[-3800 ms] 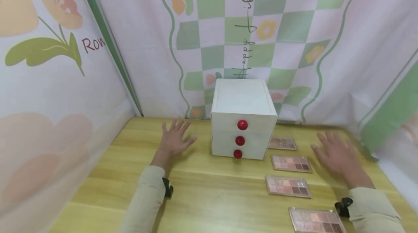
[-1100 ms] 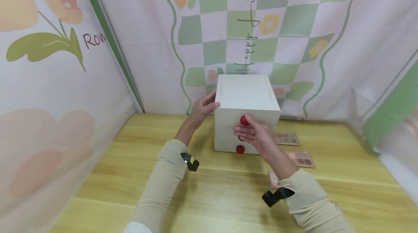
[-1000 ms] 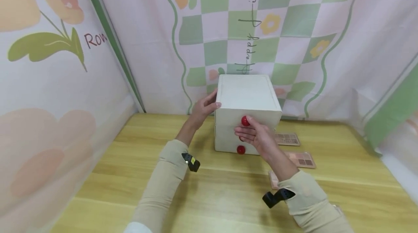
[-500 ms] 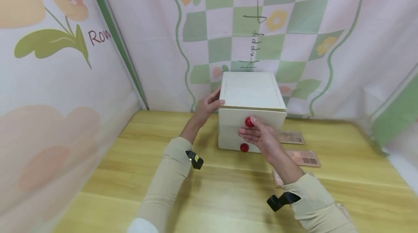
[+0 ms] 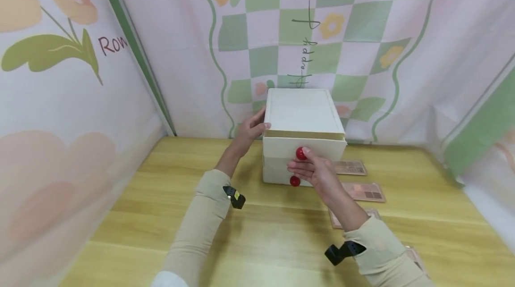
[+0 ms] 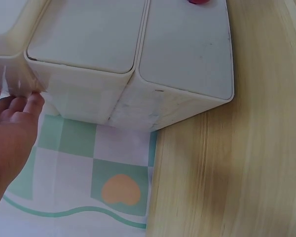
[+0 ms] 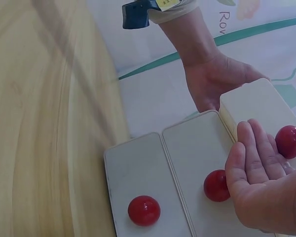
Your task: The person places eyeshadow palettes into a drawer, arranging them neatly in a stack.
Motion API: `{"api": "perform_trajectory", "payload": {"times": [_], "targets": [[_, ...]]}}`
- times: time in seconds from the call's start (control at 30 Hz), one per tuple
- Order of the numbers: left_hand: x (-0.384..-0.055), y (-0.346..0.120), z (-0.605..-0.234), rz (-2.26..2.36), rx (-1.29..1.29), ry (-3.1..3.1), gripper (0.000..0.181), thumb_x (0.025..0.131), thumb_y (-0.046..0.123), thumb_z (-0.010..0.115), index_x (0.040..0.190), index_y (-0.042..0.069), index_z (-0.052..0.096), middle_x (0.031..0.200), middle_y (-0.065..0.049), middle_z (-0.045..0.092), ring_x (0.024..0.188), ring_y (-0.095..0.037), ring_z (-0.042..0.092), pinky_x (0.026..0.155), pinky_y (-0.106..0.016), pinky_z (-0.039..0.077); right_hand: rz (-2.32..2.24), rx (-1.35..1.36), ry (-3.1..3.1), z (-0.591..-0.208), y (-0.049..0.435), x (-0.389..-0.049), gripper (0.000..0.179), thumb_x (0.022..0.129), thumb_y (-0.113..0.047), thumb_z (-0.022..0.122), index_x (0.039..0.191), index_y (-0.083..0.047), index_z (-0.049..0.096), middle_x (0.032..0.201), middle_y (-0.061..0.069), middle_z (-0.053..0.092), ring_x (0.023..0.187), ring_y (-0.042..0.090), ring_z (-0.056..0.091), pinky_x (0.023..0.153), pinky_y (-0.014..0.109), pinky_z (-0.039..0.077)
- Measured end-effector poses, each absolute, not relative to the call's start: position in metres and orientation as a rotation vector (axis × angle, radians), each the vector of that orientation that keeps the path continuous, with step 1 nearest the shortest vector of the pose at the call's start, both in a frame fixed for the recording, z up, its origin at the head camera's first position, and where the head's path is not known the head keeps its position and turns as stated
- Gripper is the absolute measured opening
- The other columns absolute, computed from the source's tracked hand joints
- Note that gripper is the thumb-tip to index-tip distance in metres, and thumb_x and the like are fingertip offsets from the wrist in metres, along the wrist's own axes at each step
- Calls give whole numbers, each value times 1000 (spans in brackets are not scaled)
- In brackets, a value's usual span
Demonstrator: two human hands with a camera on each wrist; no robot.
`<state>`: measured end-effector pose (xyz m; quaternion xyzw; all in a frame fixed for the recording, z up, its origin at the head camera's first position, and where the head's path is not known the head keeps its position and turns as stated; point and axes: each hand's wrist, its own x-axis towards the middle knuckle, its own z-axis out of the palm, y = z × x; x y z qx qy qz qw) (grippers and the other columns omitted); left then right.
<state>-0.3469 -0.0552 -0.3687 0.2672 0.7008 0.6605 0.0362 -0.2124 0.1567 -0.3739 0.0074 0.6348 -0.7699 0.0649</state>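
Observation:
A white three-drawer storage box (image 5: 301,110) with round red knobs stands at the back of the table. My right hand (image 5: 322,173) pinches the top drawer's knob (image 7: 289,141) between thumb and index finger, its other fingers stretched out below, over the middle knob (image 7: 217,185). That top drawer (image 5: 281,146) is out a little, with a gap under the box's lid. My left hand (image 5: 248,135) presses the box's upper left side with extended fingers, thumb at the top front corner. The bottom knob (image 5: 295,181) shows below my right hand.
Several eyeshadow palettes lie in a row on the wooden table (image 5: 257,242) right of the box, such as a rear palette (image 5: 352,167) and another palette (image 5: 368,192); my right forearm partly covers the nearer ones. A patterned curtain (image 5: 261,32) hangs behind.
Both hands have come from the table's sides to the box. Over the last second, my right hand has drawn the top drawer outward by its knob; my left hand has stayed on the box's side.

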Motion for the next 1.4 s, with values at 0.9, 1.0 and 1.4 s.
{"api": "perform_trajectory", "payload": {"times": [0.9,1.0,1.4], "targets": [[-344,-54,-369,2066,817,2131,79,88,35,58,160,18,31,167,-10,35,151,-28,40,123,-43,40,-2371,15,1907,-376,151,-191,30,108,-35,45,97,-14,65,81,-10,79,83,5,76,84,20,63],[-344,-54,-368,2064,810,2138,78,88,35,58,160,18,32,166,-10,35,151,-29,41,123,-44,41,-2377,-7,1909,-377,151,-189,30,108,-33,45,96,-14,65,81,-9,79,83,5,76,85,21,63],[-344,-53,-369,2086,828,2099,80,88,32,57,161,16,30,168,-11,32,153,-30,37,124,-44,38,-2349,-65,1955,-381,150,-179,30,108,-32,45,98,-13,66,82,-9,80,84,6,77,85,23,63]]}}
